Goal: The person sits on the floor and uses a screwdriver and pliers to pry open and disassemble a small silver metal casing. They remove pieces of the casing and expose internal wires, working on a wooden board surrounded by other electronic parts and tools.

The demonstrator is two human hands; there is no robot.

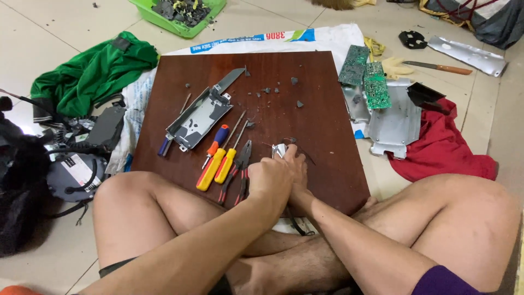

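A white sack (327, 38) with a blue-and-green printed band lies flat under the far edge of the dark wooden board (316, 109); two green circuit boards (367, 76) rest just right of it; yellow-handled screwdrivers (218, 164) and pliers (240, 169) lie near-side, pointing away; the left hand (273, 180) and right hand (297, 164) are clenched together over a small silvery metal piece (279, 149) at the board's near edge, fingers grasping it; its long axis cannot be told.

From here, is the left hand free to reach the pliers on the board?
Probably not right away: the left hand and right hand together clasp a small metal piece. The pliers lie uncovered just beside it.
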